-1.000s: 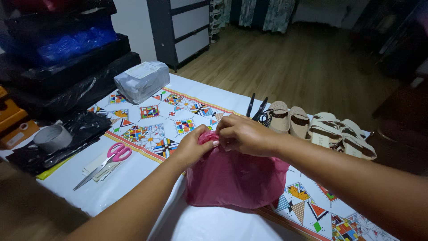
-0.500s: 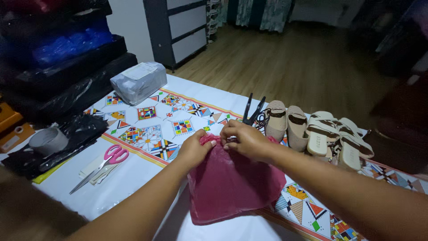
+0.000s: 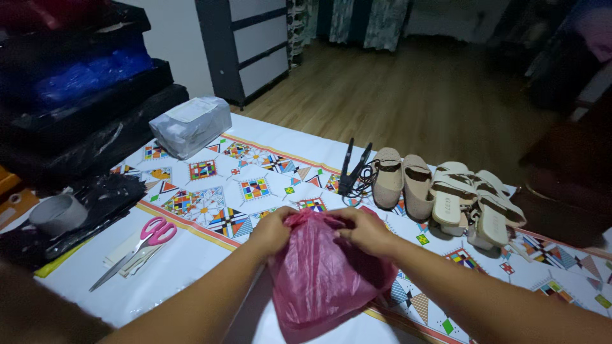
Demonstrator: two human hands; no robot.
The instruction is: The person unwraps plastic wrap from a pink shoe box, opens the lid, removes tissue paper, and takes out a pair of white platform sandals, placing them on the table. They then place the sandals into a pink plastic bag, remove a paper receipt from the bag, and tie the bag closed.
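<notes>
A pink plastic bag [image 3: 322, 274], bulging with something hidden inside, rests on the near part of the table. My left hand [image 3: 274, 229] grips the left side of its gathered top. My right hand [image 3: 366, 230] pinches the right side of the top. The mouth of the bag is bunched between both hands. Just beyond my hands lies a black hair straightener [image 3: 352, 167] with its cord.
A patterned tablecloth [image 3: 248, 178] covers the table. Beige sandals [image 3: 398, 183] and white strappy sandals [image 3: 475, 204] stand at the right. Pink-handled scissors [image 3: 137, 245], a tape roll [image 3: 57, 213], black plastic [image 3: 95, 204] and a grey wrapped parcel [image 3: 190, 124] lie at the left.
Both hands have drawn the bag's top closer to me and lifted it, so the bag now stands taller. The view shifted slightly, showing more of the table's far side.
</notes>
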